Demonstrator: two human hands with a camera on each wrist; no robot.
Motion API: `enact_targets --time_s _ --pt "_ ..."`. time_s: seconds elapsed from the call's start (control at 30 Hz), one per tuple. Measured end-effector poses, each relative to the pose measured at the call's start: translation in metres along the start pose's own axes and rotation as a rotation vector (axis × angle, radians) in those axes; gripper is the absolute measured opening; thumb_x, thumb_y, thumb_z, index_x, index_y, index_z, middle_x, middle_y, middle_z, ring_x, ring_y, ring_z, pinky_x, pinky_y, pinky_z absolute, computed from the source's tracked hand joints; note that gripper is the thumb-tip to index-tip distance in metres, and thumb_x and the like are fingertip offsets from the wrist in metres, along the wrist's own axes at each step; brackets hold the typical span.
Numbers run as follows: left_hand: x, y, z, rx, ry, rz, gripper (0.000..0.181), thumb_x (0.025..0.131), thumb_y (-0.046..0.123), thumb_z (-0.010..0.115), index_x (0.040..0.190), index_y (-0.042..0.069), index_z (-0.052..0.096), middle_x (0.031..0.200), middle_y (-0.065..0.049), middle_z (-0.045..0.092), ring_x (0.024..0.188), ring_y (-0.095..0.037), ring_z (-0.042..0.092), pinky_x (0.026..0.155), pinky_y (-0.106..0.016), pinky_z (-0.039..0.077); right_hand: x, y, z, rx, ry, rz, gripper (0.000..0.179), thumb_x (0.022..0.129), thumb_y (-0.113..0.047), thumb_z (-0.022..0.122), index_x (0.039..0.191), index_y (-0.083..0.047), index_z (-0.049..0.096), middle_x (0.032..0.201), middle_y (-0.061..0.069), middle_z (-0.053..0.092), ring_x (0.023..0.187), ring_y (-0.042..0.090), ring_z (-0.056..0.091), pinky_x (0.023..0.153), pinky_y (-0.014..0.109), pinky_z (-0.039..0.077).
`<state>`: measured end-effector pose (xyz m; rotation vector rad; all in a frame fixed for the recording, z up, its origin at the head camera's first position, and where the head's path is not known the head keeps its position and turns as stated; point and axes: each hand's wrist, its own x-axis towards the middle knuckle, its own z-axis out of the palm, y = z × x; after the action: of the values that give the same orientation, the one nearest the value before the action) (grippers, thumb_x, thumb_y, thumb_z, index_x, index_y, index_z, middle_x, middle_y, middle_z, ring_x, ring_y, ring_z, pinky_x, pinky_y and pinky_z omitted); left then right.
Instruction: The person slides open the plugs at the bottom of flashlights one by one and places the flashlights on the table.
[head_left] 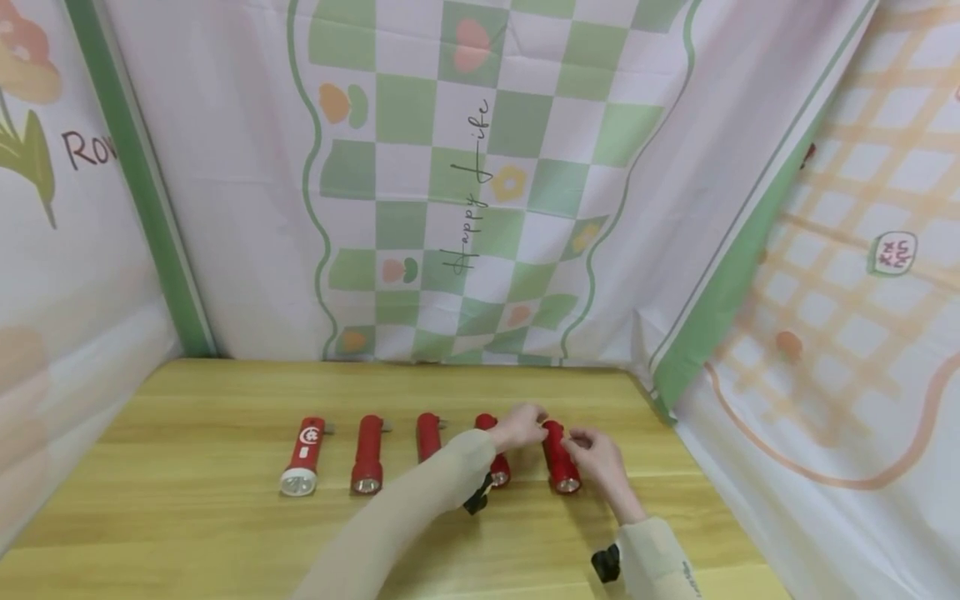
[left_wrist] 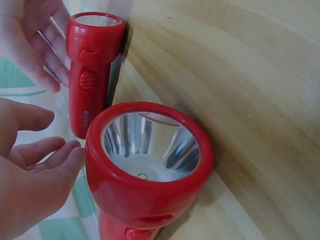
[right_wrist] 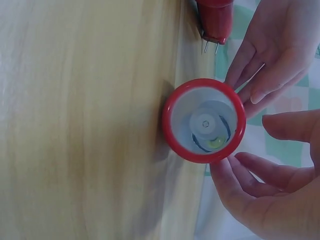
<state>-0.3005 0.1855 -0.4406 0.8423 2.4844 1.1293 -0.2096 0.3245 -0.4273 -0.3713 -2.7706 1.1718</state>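
Observation:
The rightmost red flashlight (head_left: 561, 460) lies on the table between my two hands, its lens toward me. From its left, my left hand (head_left: 520, 427) reaches across to the tail end with relaxed fingers. My right hand (head_left: 597, 457) is beside its right side, thumb apart from the fingers. In the right wrist view, fingertips of both hands are right at the rim of this flashlight (right_wrist: 170, 131). Another red flashlight (left_wrist: 150, 207) lies under my left wrist, partly covered by it in the head view; the left wrist view shows its wide reflector close up.
Left of these, more flashlights lie in a row: a red one (head_left: 429, 435) partly behind my left forearm, another red one (head_left: 368, 454), and a red-and-white one (head_left: 306, 454). Some have metal prongs out. The wooden table (head_left: 187, 533) ends at printed curtains (head_left: 247, 250).

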Motion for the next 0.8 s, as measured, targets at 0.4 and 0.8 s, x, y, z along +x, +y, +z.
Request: enact_targets --time_s 0.4,0.8 --pt "0.0028 -0.0012 0.0044 0.090 -0.032 0.022 0.039 0.093 0.011 0.062 0.130 0.000 0.060 0.131 -0.016 0.065 0.120 -0.026 0.062 0.103 -0.037 0.053 0.0025 0.0076 0.0019 -0.060 -0.033 0.025 0.043 0.096 -0.021 0.059 0.122 0.014 0.060 0.118 0.031 0.066 0.105 0.040 0.066 0.093 0.048 0.055" --pt "0.0061 -0.0035 0.0085 0.076 -0.055 -0.006 0.045 0.090 0.008 0.063 0.134 0.000 0.057 0.131 -0.015 0.065 0.109 -0.021 0.063 0.099 -0.032 0.053 0.0041 0.0106 0.0051 -0.081 -0.028 0.004 0.039 0.095 -0.023 0.063 0.112 0.012 0.066 0.107 0.028 0.070 0.095 0.031 0.067 0.084 0.040 0.056"
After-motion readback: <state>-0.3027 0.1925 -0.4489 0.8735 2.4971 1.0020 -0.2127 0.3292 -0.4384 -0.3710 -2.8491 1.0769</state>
